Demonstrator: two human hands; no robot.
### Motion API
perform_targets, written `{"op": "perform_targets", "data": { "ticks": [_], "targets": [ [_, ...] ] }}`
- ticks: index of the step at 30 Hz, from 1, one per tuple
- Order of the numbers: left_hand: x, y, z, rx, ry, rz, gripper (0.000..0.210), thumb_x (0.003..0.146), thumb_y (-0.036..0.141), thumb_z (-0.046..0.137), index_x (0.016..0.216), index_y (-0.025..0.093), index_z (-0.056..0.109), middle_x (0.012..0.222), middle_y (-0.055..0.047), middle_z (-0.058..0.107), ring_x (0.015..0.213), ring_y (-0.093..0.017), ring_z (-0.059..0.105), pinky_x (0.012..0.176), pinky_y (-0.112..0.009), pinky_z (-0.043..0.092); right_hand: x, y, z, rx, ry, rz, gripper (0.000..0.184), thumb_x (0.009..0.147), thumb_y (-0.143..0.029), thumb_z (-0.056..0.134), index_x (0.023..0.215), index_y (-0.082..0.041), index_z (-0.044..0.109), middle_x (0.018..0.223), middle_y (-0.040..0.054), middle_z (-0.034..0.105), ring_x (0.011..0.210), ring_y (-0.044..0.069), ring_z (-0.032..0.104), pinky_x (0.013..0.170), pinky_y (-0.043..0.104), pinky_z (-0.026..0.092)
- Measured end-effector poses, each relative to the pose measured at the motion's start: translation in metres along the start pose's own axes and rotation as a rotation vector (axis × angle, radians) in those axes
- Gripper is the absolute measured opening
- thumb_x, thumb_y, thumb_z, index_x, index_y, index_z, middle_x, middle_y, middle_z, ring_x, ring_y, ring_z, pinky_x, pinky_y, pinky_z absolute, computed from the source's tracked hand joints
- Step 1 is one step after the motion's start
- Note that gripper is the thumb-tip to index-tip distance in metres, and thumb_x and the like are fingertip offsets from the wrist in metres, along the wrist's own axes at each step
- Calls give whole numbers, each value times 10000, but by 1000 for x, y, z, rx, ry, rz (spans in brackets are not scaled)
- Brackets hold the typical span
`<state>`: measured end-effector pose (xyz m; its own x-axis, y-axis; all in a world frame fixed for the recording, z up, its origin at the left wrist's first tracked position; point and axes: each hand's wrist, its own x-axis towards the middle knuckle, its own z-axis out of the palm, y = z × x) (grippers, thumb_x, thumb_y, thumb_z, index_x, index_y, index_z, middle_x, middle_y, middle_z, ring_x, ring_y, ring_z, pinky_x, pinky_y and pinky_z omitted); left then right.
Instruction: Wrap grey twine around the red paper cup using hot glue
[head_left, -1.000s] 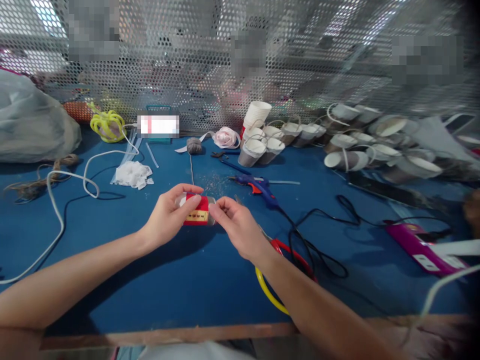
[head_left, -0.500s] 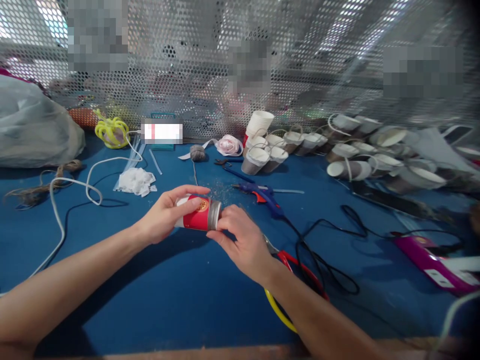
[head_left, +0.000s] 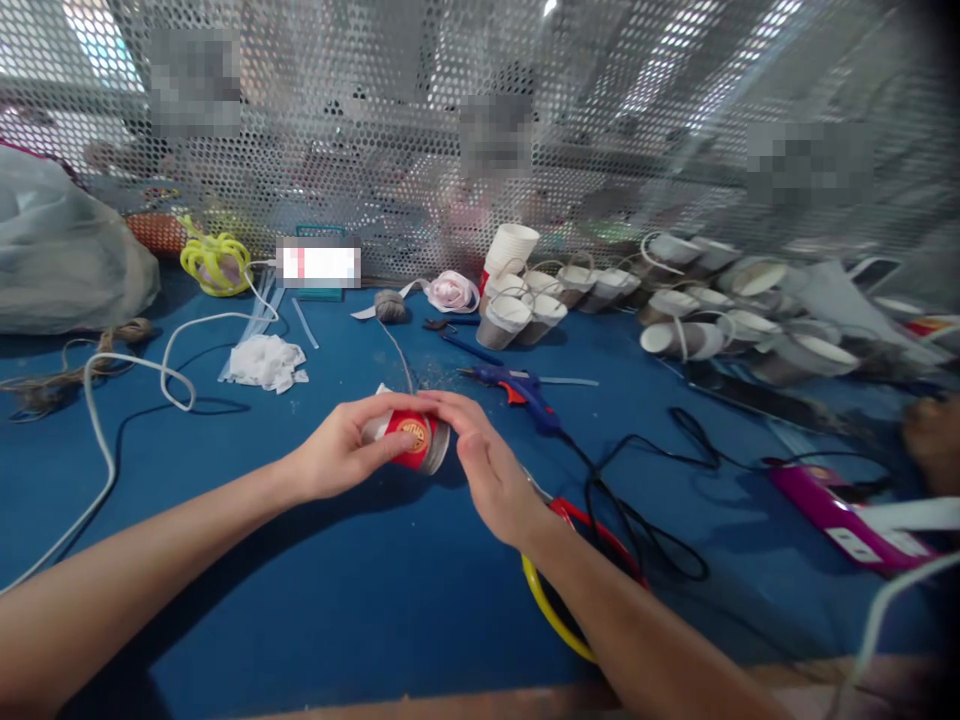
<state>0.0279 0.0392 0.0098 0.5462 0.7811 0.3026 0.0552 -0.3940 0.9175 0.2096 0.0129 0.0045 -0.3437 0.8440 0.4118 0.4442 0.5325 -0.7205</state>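
Observation:
A red and white paper cup (head_left: 420,452) lies on its side above the blue table, a band of grey wrap near its rim. My left hand (head_left: 337,452) is closed around it, thumb over the gold emblem. At the cup's far side my right hand (head_left: 491,470) reaches over with its fingers stretched out, their tips touching the top of the cup or the yarn there. A grey yarn strand (head_left: 397,348) runs from the yarn ball (head_left: 390,306) to the fingertips of both hands. Whether the right fingertips pinch the strand is hidden.
A blue glue gun (head_left: 517,390) and scissors with red and yellow handles (head_left: 541,610) lie right of the hands. Several wrapped cups (head_left: 504,322) stand behind. White scraps (head_left: 266,362) lie left; a purple power strip (head_left: 817,505) lies right. A perforated metal screen (head_left: 390,150) closes the back.
My right hand has left the cup's mouth and moved up and over its far side, fingers straightened. The cup has turned, its mouth tilting toward me, and the yarn strand now slants right.

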Motion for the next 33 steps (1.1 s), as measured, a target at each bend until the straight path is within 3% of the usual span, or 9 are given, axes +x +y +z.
{"op": "perform_targets", "data": {
  "ticks": [5,10,15,18,22,27,29,31,33],
  "targets": [
    [-3,-1,4,38,-12,10,266,806,214,513,1060,157,568,992,-64,633,805,-154,577,698,-251,448,-1,-1,0,190,-44,51,555,864,-546,159,1138,-231,524,1233,74,476,1180,208,388,1019,422,262],
    [-7,-1,10,48,-2,-58,232,798,230,516,1000,132,577,877,-52,637,560,-85,503,504,-199,391,-5,1,3,507,-74,197,551,868,-545,136,1192,-257,476,1259,51,480,1188,212,404,1008,432,291],
    [-8,0,14,63,68,-106,202,795,255,517,935,133,597,842,-50,639,574,-89,510,503,-196,388,-7,-1,5,551,-81,226,519,871,-540,175,1214,-264,451,1260,43,487,1170,201,429,989,410,320],
    [-8,-1,13,98,138,-110,197,798,275,515,910,142,607,794,-39,643,599,-100,531,526,-198,403,-4,-4,6,395,28,227,471,882,-508,219,1129,-230,509,1157,54,559,1077,183,501,937,375,369],
    [-6,-4,9,140,228,-103,210,809,302,499,888,148,618,796,-40,648,653,-114,556,560,-199,418,2,-13,-3,24,216,243,266,862,-380,400,821,-190,582,837,34,637,803,153,579,756,298,444],
    [-4,-10,5,126,310,-114,237,810,330,490,877,138,613,758,-41,643,599,-105,538,528,-195,414,18,-11,-47,-285,359,256,237,826,-357,439,732,-179,564,747,38,648,698,151,594,672,277,458],
    [-3,-13,3,150,341,-102,237,811,328,489,887,139,611,759,-38,639,597,-101,531,529,-194,411,24,3,-67,-575,325,386,212,805,-329,466,856,-157,578,815,72,653,739,182,604,668,292,454],
    [-3,-14,2,180,366,-86,236,815,322,483,899,142,610,753,-33,635,589,-98,522,528,-195,405,28,23,-81,-880,101,542,272,790,-285,474,980,-117,572,942,132,635,835,224,597,703,317,444],
    [-4,-16,1,203,379,-68,236,820,317,475,911,143,607,739,-28,630,575,-95,513,524,-197,399,29,44,-85,-910,-26,577,233,740,-249,523,883,-92,619,917,173,638,828,260,599,704,333,439]
  ]
}}
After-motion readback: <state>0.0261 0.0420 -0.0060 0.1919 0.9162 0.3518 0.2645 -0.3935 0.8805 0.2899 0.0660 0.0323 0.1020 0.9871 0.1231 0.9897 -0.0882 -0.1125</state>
